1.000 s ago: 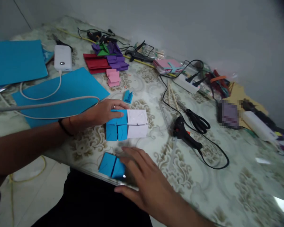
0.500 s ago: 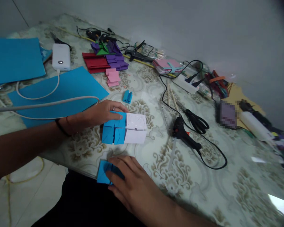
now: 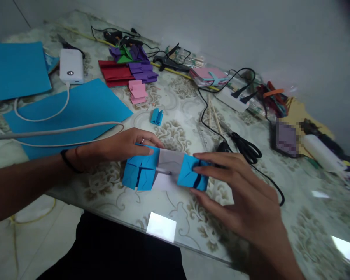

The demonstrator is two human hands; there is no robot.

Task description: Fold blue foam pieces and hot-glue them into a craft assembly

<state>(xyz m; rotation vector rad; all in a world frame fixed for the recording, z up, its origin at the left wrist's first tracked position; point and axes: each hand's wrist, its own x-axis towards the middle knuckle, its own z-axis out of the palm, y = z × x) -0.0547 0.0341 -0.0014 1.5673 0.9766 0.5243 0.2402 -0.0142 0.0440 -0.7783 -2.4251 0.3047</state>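
A folded blue paper piece (image 3: 146, 179) joined to a white paper section (image 3: 170, 160) lies near the table's front edge. My left hand (image 3: 134, 144) grips the blue piece at its upper edge, thumb on top and the other fingers behind it. On the right, my right hand (image 3: 233, 179) holds a second folded blue piece (image 3: 188, 171) between its fingertips and thumb. That piece is at the right end of the white section and overlaps part of it; whether they touch I cannot tell. A small blue folded strip (image 3: 156, 116) lies just beyond.
Blue sheets (image 3: 67, 107), a white power bank (image 3: 71, 66) and its cable (image 3: 55, 130) are at the left. Red folded paper (image 3: 115, 73) and pink folded paper (image 3: 138, 92) lie further back. Black-handled scissors (image 3: 246, 147) and a mostly hidden glue gun (image 3: 224, 146) are beyond my right hand.
My right hand has carried the second blue piece from the table's front edge up and right to the white section's right end. My left hand has stayed on its piece, which now tilts slightly.
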